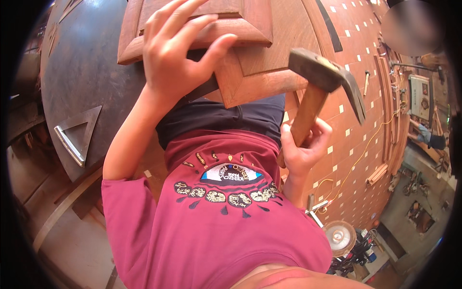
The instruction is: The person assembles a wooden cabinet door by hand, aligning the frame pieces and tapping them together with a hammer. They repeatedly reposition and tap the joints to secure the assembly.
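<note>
In my right hand (308,144) is a claw hammer (315,72) with a wooden handle, held up with its dark metal head raised and its claw pointing right. My fingers wrap round the handle. My left hand (178,48) has its fingers spread over the near edge of a framed wooden panel (245,29). Whether the fingers touch the panel or hover just above it, I cannot tell. Beneath that panel, to its right, lies a second reddish-brown framed panel (260,84), whose corner juts toward my body. The hammer head is just right of this lower panel.
A dark worktop (91,72) spreads out at left, with a triangular set square (79,137) on it. On the right is a tiled floor (356,135) with long wooden strips (387,106), a yellow cord (368,149) and a fan-like round object (339,237). Another person (428,137) is at far right.
</note>
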Demonstrator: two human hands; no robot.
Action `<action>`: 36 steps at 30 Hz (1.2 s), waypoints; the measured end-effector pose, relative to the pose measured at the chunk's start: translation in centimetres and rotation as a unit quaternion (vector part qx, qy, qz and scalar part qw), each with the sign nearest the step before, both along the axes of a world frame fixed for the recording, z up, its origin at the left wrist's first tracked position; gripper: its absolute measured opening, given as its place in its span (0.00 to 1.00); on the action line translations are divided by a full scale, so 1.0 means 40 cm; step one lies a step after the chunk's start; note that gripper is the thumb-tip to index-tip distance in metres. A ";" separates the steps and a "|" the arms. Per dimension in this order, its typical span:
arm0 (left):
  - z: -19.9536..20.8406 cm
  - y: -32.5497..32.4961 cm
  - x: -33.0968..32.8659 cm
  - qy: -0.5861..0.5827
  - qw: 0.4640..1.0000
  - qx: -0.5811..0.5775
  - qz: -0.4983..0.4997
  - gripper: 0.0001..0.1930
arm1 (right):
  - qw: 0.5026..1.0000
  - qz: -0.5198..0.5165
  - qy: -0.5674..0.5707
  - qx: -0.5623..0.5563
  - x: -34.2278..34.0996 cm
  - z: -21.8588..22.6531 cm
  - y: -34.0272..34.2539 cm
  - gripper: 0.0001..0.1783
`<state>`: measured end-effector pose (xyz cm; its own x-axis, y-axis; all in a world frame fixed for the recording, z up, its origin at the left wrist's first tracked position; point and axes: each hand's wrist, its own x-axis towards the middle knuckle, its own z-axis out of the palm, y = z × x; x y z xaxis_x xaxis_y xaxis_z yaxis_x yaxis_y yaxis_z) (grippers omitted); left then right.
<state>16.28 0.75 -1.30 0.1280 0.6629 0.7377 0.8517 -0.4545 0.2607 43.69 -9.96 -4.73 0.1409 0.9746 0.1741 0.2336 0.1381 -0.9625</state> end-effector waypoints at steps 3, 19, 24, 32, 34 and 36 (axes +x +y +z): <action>-0.024 0.017 -0.041 -0.055 0.998 -0.003 -0.011 0.06 | 1.000 0.008 0.012 0.017 0.027 0.013 0.013 0.30; 0.006 0.012 -0.006 -0.038 0.996 -0.074 0.032 0.08 | 0.986 0.055 0.120 0.106 -0.025 0.148 0.171 0.37; -0.009 0.022 0.004 -0.058 0.997 -0.053 0.017 0.11 | 0.981 0.074 0.131 0.122 -0.045 0.223 0.224 0.31; -0.007 0.018 0.000 -0.053 0.998 -0.042 0.002 0.23 | 0.999 0.038 -0.011 0.012 -0.047 0.238 0.291 0.26; -0.013 0.014 0.001 -0.057 0.998 -0.037 -0.003 0.24 | 0.996 0.068 -0.011 -0.061 -0.042 0.204 0.312 0.25; -0.009 0.001 -0.001 -0.059 0.997 -0.043 0.000 0.22 | 0.989 0.088 -0.006 -0.117 -0.040 0.173 0.326 0.22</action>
<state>16.23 0.78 -1.67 0.0440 0.7250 0.6874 0.8133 -0.4256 0.3968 42.10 3.08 2.19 -0.0357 0.9976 -0.0589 0.2380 -0.0487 -0.9700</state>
